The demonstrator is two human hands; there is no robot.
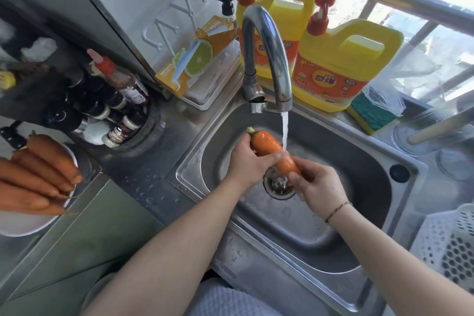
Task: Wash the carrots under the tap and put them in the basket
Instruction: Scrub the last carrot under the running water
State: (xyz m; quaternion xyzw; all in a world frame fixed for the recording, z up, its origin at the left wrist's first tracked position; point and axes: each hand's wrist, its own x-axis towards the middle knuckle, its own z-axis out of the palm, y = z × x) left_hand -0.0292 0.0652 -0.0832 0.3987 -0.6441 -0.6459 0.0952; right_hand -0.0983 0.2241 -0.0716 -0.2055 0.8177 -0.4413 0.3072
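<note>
Together, each hand (250,161) round carrot (272,152)

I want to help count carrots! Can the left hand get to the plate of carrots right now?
Probably not yet: the left hand grips the orange carrot under the tap. Nothing blocks the way to the white plate of carrots at the left.

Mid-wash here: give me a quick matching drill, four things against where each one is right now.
Things:
1. carrot
2. pile of carrots
3. basket
4. soap jugs

Places:
A. behind the tap, by the window
B. on the white plate, far left
C. right of the sink
D. held under the running water

Pairs: 1-D, 2-B, 3-C, 4-A
</note>
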